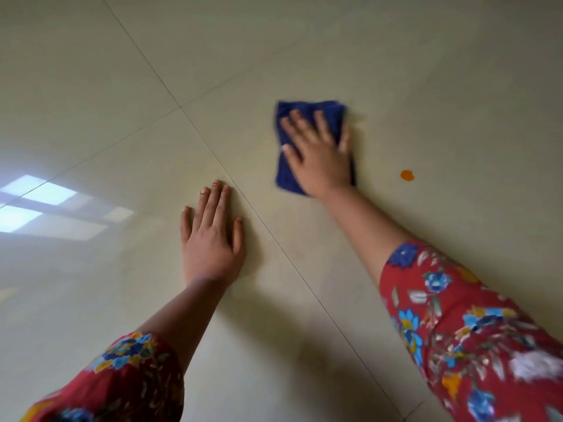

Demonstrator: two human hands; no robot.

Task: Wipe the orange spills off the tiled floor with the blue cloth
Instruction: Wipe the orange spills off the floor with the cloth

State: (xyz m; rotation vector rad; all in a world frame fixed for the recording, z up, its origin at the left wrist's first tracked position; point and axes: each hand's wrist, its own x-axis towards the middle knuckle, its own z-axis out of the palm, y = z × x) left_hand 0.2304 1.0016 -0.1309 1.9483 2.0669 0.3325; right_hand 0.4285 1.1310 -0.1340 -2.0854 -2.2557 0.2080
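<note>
Head view: the folded blue cloth [307, 147] is pressed flat to the tiled floor [426, 71] under the spread right hand [323, 153]. The left hand [211, 236] is laid open, empty. An orange spot [407, 175] nearby could be smeared or missed; a faint yellowish film beside the cloth may be left.

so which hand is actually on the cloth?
The right hand, pressed flat on the folded blue cloth. The left hand lies bare on the tiled floor, apart from the cloth, beside a grout line.
</note>
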